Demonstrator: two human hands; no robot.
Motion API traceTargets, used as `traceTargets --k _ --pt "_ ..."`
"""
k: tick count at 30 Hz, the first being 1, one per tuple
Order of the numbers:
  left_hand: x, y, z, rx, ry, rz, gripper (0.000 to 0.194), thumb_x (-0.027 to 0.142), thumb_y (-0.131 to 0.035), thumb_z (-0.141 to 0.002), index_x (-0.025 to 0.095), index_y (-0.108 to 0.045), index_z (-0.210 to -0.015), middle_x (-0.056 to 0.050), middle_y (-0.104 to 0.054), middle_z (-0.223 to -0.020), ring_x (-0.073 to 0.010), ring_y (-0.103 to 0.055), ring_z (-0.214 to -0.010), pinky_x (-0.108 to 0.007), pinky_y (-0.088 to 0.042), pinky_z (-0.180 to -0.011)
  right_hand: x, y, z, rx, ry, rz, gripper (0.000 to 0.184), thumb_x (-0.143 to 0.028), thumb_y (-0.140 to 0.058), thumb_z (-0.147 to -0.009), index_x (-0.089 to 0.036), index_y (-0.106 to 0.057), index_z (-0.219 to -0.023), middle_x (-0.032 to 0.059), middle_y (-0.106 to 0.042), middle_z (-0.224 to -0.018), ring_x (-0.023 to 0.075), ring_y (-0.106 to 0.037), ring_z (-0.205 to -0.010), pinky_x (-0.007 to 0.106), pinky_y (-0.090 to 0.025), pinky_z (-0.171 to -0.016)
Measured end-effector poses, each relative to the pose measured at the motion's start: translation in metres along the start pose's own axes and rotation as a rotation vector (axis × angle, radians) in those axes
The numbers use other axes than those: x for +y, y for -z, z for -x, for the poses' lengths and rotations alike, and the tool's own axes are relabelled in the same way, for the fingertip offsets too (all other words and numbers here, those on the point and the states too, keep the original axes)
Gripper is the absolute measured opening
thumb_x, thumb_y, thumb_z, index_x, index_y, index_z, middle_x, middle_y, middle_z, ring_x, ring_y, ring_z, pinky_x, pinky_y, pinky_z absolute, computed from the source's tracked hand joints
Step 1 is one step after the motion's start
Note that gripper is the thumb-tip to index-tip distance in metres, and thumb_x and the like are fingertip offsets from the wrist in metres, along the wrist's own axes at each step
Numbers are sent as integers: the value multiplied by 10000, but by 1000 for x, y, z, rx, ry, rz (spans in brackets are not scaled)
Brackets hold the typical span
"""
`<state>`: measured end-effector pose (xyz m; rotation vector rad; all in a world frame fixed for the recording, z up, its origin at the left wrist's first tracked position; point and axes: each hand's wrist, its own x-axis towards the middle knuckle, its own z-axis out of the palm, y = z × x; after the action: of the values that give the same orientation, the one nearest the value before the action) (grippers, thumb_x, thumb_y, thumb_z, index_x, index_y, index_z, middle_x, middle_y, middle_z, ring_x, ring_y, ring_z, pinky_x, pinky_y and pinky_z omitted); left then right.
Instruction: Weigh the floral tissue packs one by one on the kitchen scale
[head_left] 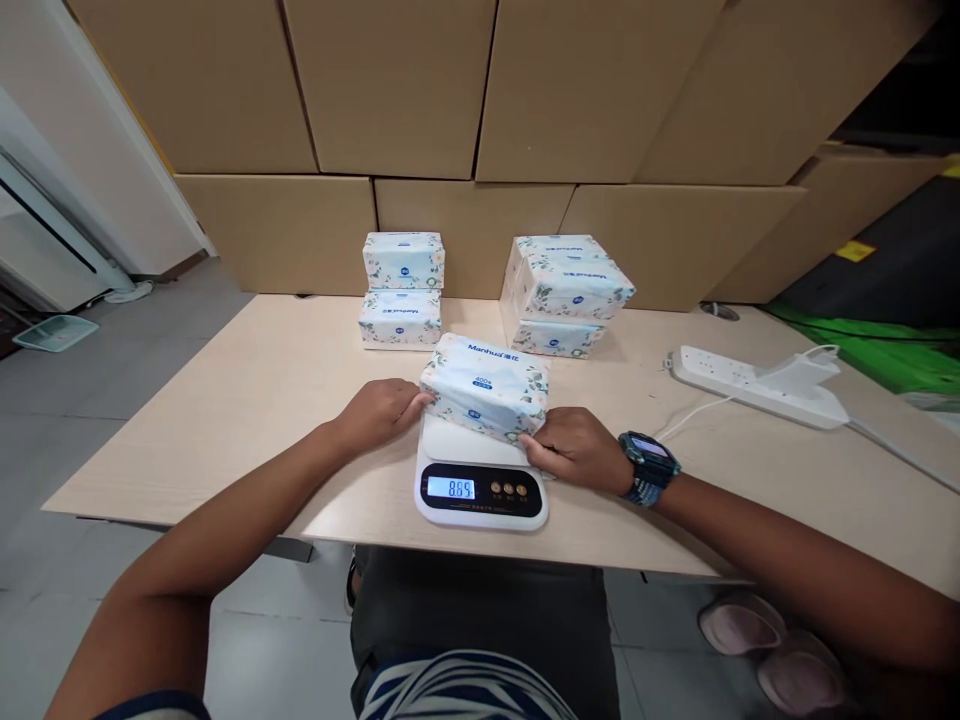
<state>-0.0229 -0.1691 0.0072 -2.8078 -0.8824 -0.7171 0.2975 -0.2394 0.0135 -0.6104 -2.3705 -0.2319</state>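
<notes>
A white tissue pack (486,385) with a floral print and blue lettering rests tilted on a white kitchen scale (480,485), whose lit display shows digits. My left hand (379,412) grips the pack's left end with curled fingers. My right hand (574,448), with a dark watch on the wrist, holds the pack's right lower corner. Both hands lie on the light wooden table (247,400).
Two stacked tissue packs (402,288) stand at the back left, another stack of packs (562,295) at the back right. A white power strip (757,385) with a plugged charger lies right. Cardboard boxes (465,130) wall the back. Pink shoes (780,650) sit on the floor.
</notes>
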Motion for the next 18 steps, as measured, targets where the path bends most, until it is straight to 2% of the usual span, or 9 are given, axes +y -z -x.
traceTargets --k 3,6,10,13,18 --pt "0 -1 -3 -9 62 1 561 400 -282 -1145 193 -662 -788 -81 -731 -719 -200 -658 -663 -312 -440 -628 0 -2 -1 5 -1 -15 556 -200 -492 -1109 -205 -531 -555 -12 -592 -474 102 -523 -451 267 -385 -561" --pt "0 5 -6 -16 121 10 454 388 -391 -1095 203 -634 -759 -74 -720 -717 -210 -650 -675 -315 -394 -613 -1 -3 -1 1 -4 -20 550 -195 -495 -1104 -207 -517 -555 -16 -578 -474 101 -504 -450 271 -372 -561" --pt "3 13 -7 7 230 57 217 355 -536 -1006 209 -671 -917 -59 -756 -836 -206 -667 -727 -300 -387 -612 0 -2 1 -12 -2 -25 535 -171 -495 -1094 -213 -495 -560 -20 -554 -480 104 -482 -462 275 -362 -576" --pt "8 11 -5 32 307 101 133 305 -558 -969 220 -660 -968 -30 -744 -829 -187 -651 -702 -290 -396 -616 -1 0 1 -32 5 -22 524 -145 -509 -1080 -218 -480 -562 -28 -524 -466 112 -459 -457 289 -338 -561" --pt "13 3 -3 82 374 149 71 272 -577 -940 226 -630 -927 -2 -706 -774 -162 -621 -670 -276 -415 -619 -3 2 -2 -33 33 2 529 -156 -504 -1089 -216 -485 -564 -33 -525 -464 107 -454 -451 282 -359 -548"
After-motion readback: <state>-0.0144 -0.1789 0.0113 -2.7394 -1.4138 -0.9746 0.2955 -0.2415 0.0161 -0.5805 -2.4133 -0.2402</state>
